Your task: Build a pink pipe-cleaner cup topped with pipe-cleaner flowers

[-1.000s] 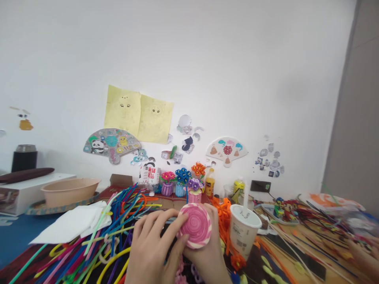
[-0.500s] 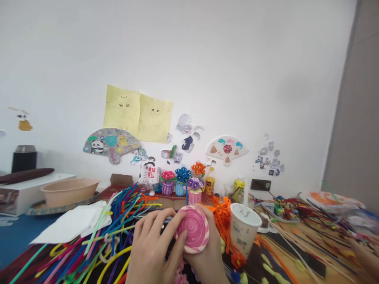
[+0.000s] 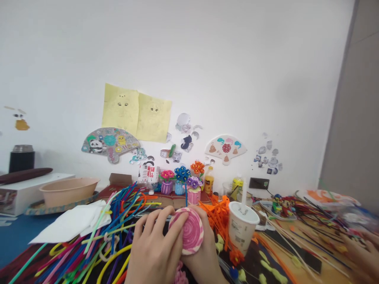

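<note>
Holding: the left hand (image 3: pixel 151 252) and the right hand (image 3: pixel 204 252) both grip a pink swirl disc (image 3: pixel 189 232).
Hidden: both wrists are cut off at the bottom edge. The back of the disc and most of the right hand's fingers are behind it.
Hard to see: a fuzzy pink bit just under the hands is too cut off to tell.
Disc: it sits between the two hands, standing on its edge. The left fingers lie on its swirl face, and the right hand wraps round from behind.
Left of the hands: a pile of fuzzy sticks (image 3: pixel 97 236) on the table (image 3: pixel 17 236).
Right of the hands: a paper cup (image 3: pixel 241 230) with a straw, close by.
Past the hands: little flower pots (image 3: pixel 180 183).
Far right: another person's hand (image 3: pixel 363 252), cut off.
</note>
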Demonstrator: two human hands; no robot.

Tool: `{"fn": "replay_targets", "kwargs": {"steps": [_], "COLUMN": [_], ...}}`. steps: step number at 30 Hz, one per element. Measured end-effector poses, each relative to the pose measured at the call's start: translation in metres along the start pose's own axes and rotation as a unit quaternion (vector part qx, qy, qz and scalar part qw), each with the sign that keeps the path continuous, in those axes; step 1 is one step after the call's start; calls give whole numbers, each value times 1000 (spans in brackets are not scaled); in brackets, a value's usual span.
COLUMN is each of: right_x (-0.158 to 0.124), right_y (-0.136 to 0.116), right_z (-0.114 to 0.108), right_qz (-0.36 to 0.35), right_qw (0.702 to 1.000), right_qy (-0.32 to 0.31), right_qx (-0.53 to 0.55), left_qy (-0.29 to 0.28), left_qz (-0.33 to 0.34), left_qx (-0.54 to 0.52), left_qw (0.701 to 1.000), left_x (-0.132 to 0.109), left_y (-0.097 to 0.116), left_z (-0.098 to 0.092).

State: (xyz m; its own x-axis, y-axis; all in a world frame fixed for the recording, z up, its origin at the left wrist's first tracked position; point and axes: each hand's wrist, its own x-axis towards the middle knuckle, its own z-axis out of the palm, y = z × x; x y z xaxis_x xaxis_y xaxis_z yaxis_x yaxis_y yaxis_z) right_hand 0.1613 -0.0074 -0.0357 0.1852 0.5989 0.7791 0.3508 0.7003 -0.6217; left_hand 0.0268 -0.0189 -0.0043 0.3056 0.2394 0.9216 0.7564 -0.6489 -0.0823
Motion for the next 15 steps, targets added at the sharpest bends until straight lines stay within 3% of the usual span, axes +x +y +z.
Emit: {"fn": "replay_targets", "kwargs": {"steps": [15], "right_x": [0], "right_y": [8], "right_z": [3], "right_qz": [9], "right_qw": [1000], "right_qy": [-10], "right_qx": [19], "left_qy": [-2], "left_qz": [7], "left_qx": [5], "left_qw": [1000], "left_x": [-1], "left_y": [-1], "left_z": [1]}}
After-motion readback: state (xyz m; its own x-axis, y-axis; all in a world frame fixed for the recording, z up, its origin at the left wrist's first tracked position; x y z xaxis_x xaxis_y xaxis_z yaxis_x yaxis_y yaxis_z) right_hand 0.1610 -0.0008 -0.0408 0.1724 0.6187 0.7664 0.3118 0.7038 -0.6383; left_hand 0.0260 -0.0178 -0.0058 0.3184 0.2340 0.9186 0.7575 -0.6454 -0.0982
